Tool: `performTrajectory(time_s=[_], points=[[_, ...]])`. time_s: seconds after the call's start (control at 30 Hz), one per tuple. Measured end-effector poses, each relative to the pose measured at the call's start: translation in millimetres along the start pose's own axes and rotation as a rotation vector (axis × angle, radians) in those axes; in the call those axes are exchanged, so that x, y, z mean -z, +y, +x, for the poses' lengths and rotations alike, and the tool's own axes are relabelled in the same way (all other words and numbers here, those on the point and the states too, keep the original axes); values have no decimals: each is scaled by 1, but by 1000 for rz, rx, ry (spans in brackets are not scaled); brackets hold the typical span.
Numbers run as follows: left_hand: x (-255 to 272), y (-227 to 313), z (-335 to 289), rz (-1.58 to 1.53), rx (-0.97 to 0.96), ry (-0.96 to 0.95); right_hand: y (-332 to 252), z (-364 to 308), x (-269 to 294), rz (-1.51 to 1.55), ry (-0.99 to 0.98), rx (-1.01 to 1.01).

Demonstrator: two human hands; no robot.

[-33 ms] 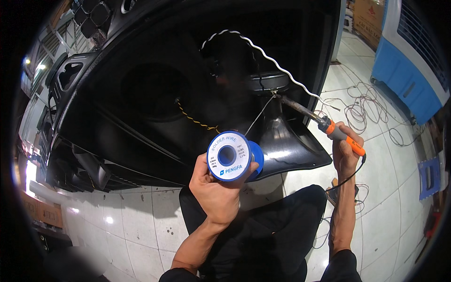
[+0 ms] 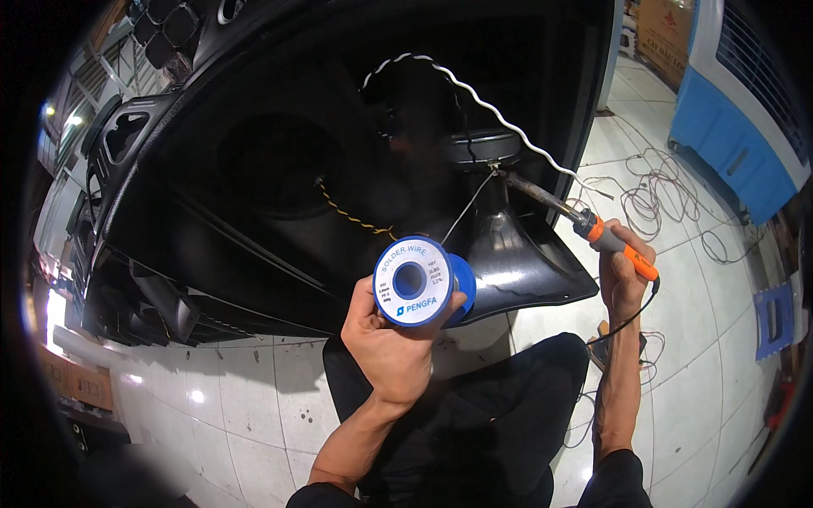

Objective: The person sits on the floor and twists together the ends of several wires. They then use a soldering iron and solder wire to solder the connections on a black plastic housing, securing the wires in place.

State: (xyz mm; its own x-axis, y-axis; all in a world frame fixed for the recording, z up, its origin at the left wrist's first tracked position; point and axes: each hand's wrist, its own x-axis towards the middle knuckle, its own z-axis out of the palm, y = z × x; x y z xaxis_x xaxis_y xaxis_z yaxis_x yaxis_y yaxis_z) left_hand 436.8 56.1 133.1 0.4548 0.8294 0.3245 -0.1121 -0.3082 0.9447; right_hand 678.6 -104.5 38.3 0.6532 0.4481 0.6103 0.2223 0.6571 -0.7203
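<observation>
My left hand (image 2: pixel 391 347) is closed round a blue solder wire spool (image 2: pixel 381 292) with a white label. From the spool a strand of solder (image 2: pixel 468 209) runs up to a small metal terminal (image 2: pixel 494 166) on a black horn speaker driver (image 2: pixel 484 149). In my right hand (image 2: pixel 627 269) is an orange and dark grey soldering iron (image 2: pixel 605 237). Its tip meets the solder's end at the terminal, or lies very close to it. Below the driver flares the glossy black horn (image 2: pixel 508 262). A twisted white and black wire (image 2: pixel 487 103) arches over the driver, its bare end hanging to the right.
A large black speaker cabinet (image 2: pixel 212 245) fills the upper left, with a yellow and black twisted wire (image 2: pixel 351 216) coming out of it. Loose cables (image 2: pixel 656 199) lie on the tiled floor (image 2: pixel 690 292). At right stand a blue air cooler (image 2: pixel 720 144), a purple stool (image 2: pixel 774 322) and a cardboard box (image 2: pixel 663 38).
</observation>
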Motion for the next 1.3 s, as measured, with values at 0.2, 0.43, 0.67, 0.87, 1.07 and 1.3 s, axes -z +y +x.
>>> performTrajectory(time_s=[0.2,0.43,0.67,0.87,1.07,1.3], points=[[-3,-2,4,3,-30,-7,3,6,5,-18,-27,15],[-4,-4,7,24,-62,-10,-3,10,5,-58,-34,7],[-5,-5,6,-6,-50,-9,-3,10,9,-88,-56,8],[-5,-6,6,20,-65,-1,-4,9,6,-95,-46,15],[-4,-1,3,28,-67,17,0,7,8,-50,-39,20],[-4,0,3,33,-78,18,-1,9,6,-55,-53,29]])
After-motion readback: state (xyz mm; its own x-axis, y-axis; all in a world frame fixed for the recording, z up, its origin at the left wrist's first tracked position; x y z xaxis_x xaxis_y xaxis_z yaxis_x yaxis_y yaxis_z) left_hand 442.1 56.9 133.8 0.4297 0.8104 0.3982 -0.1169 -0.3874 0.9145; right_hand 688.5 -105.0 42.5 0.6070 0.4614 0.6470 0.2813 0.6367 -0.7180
